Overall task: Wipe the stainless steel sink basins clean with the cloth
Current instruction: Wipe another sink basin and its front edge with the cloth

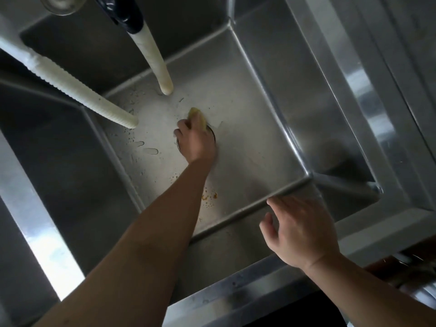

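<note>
My left hand (197, 140) covers most of the drain (212, 135) and much of the cloth (198, 116). Top edge crops both hoses.

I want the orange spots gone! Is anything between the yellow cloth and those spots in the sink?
Only the person's own left forearm crosses above them. The yellow cloth, gripped by the left hand, sits over the drain; bare steel floor leads to the orange spots.

Dim light is leaving the sink walls (70, 166) in deep shadow while glare is streaking the steel rims (368, 95), the basin floor (247, 142) is glowing pale, and wide-angle distortion is bending and softening the edges.
</note>
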Tool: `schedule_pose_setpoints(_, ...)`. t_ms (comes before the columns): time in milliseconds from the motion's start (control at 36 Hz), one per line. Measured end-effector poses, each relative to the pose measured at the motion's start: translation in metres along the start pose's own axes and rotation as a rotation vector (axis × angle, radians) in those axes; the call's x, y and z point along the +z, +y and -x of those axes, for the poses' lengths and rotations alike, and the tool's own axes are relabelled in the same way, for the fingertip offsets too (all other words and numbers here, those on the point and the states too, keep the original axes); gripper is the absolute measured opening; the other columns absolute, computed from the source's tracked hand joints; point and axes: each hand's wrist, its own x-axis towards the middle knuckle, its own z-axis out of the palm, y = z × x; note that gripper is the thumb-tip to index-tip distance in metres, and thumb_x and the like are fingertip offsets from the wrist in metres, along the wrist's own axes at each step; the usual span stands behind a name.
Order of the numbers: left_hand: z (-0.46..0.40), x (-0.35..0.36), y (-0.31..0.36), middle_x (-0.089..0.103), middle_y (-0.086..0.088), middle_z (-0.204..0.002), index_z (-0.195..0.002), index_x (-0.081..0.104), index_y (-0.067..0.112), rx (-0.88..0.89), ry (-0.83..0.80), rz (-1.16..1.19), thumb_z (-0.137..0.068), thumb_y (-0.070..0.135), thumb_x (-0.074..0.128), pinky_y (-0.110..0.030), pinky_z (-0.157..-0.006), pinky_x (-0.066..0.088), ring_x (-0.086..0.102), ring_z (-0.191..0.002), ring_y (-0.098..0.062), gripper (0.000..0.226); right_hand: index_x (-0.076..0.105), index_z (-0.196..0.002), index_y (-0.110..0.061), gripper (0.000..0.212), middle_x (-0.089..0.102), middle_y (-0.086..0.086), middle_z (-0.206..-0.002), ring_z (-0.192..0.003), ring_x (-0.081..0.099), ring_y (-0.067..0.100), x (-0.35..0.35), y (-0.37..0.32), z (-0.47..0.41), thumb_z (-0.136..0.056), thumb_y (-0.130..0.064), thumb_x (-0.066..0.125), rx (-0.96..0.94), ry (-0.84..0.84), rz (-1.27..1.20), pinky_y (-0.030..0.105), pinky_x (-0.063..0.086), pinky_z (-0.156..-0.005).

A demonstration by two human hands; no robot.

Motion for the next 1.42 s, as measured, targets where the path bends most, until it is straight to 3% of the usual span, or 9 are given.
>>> schedule_pose_setpoints(139, 0.031, 0.026, 0.042, 0.042, -0.017, -0.131, -0.141, 0.048, 0.023, 0.184, -0.171, 0.067, -0.087, 0.010, 0.056, -0.046, -0.080, 0.050, 0.040, -0.117, -0.036, 0.056, 0.065, -0.072, -0.014, 0.014, 0.061, 0.002, -0.062, -0.060, 0.059, 0.029, 0.000, 0.000, 0.000, -0.073, -0.025, 0.058, 0.005, 0.006, 0.013, 0.038, 0.049, -0.058)
schedule_pose_setpoints(333, 0.062, 0.065, 0.087, 0.031, -0.008, -0.137, -0.133, 0.044, 0.026, 0.321, -0.507, -0.157, -0.088, 0.004, 0.056, -0.038, -0.077, 0.053, 0.034, -0.121, -0.029, 0.052, 0.067, -0.072, -0.016, 0.011, 0.061, 0.000, -0.063, -0.058, 0.058, 0.027, 0.000, 0.000, 0.000, -0.071, -0.025, 0.060, -0.011, 0.031, 0.034, 0.035, 0.048, -0.059)
schedule_pose_setpoints(611, 0.031, 0.045, 0.030, 0.033, -0.005, -0.144, -0.138, 0.042, 0.038, 0.123, -0.247, -0.171, -0.086, 0.000, 0.052, -0.046, -0.088, 0.052, 0.038, -0.119, -0.036, 0.065, 0.068, -0.072, -0.014, 0.016, 0.062, 0.002, -0.062, -0.058, 0.059, 0.029, 0.000, -0.001, 0.000, -0.071, -0.026, 0.056, 0.006, 0.046, 0.014, 0.036, 0.050, -0.056)
schedule_pose_setpoints(750, 0.015, 0.015, -0.005, 0.026, -0.006, -0.152, -0.144, 0.039, 0.034, -0.013, -0.305, -0.208, -0.091, 0.006, 0.052, -0.046, -0.094, 0.048, 0.031, -0.132, -0.038, 0.061, 0.067, -0.076, -0.013, 0.017, 0.061, 0.004, -0.065, -0.059, 0.058, 0.031, -0.001, -0.002, -0.001, -0.073, -0.025, 0.056, 0.017, -0.008, 0.009, 0.038, 0.050, -0.055)
schedule_pose_setpoints(889, 0.014, -0.005, -0.021, 0.030, -0.006, -0.150, -0.143, 0.041, 0.036, -0.007, -0.225, -0.208, -0.081, -0.002, 0.050, -0.045, -0.095, 0.046, 0.032, -0.128, -0.035, 0.074, 0.071, -0.101, -0.013, 0.037, 0.069, 0.006, -0.100, -0.073, 0.066, 0.029, -0.006, -0.004, -0.002, -0.076, -0.030, 0.050, 0.003, -0.043, 0.004, 0.036, 0.053, -0.055)
schedule_pose_setpoints(972, 0.020, -0.012, -0.018, 0.033, -0.005, -0.147, -0.141, 0.043, 0.038, -0.065, -0.197, -0.107, -0.081, -0.004, 0.046, -0.047, -0.094, 0.046, 0.033, -0.126, -0.034, 0.073, 0.070, -0.109, -0.014, 0.044, 0.066, 0.008, -0.119, -0.087, 0.067, 0.029, -0.008, -0.004, -0.003, -0.075, -0.034, 0.052, -0.004, -0.097, 0.042, 0.038, 0.054, -0.062)
schedule_pose_setpoints(1111, 0.030, -0.021, -0.017, 0.037, -0.001, -0.134, -0.134, 0.048, 0.039, -0.345, -0.141, 0.225, -0.085, -0.004, 0.042, -0.039, -0.082, 0.042, 0.038, -0.118, -0.027, 0.065, 0.070, -0.106, -0.014, 0.042, 0.067, 0.007, -0.115, -0.092, 0.066, 0.029, -0.009, -0.004, -0.003, -0.074, -0.034, 0.053, -0.010, -0.092, 0.044, 0.041, 0.055, -0.065)
schedule_pose_setpoints(1222, 0.041, -0.037, -0.018, 0.050, 0.003, -0.115, -0.119, 0.055, 0.045, -0.496, -0.090, 0.544, -0.076, 0.001, 0.050, -0.042, -0.087, 0.055, 0.059, -0.100, -0.025, 0.062, 0.069, -0.106, -0.013, 0.039, 0.066, 0.006, -0.113, -0.088, 0.064, 0.030, -0.008, -0.004, -0.002, -0.074, -0.031, 0.056, -0.015, -0.122, 0.049, 0.040, 0.054, -0.064)
schedule_pose_setpoints(1417, 0.084, -0.100, -0.006, 0.062, -0.008, -0.101, -0.110, 0.058, 0.025, -0.664, -0.263, 1.030, -0.077, -0.013, 0.057, -0.041, -0.074, 0.054, 0.059, -0.077, -0.021, 0.050, 0.050, -0.136, -0.023, 0.057, 0.053, 0.004, -0.137, -0.103, 0.062, 0.025, -0.024, -0.009, -0.007, -0.083, -0.045, 0.053, -0.022, -0.311, 0.156, 0.038, 0.050, -0.074)
